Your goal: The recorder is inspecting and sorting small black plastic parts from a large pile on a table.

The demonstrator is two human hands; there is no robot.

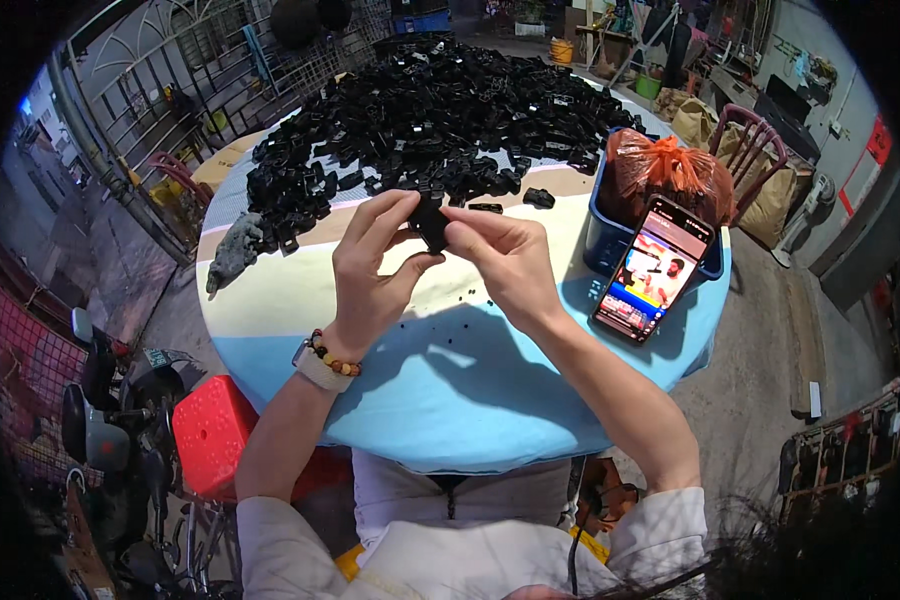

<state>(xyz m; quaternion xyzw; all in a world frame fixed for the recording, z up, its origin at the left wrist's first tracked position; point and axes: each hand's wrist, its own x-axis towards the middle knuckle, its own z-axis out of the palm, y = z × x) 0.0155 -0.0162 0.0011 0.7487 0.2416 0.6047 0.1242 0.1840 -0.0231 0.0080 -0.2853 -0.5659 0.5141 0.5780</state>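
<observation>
Between my two hands, above the middle of the table, is a small black plastic part (430, 222); its exact kind cannot be made out. My left hand (375, 255) grips it from the left, with the thumb below and the fingers above. The thumb and fingertips of my right hand (505, 255) pinch its right side. Just beyond my hands spreads a large heap of similar black parts (420, 120). One loose black piece (539, 198) lies apart from the heap, beyond my right hand. Tiny dark bits (450, 340) are scattered on the cloth beneath.
A striped cloth covers the round table (390, 420). At its right, a phone (655, 268) with a lit screen leans against a blue basket (602, 232) holding an orange plastic bag (670, 165). A grey rag (236, 255) lies at the left. A red stool (210, 435) stands lower left.
</observation>
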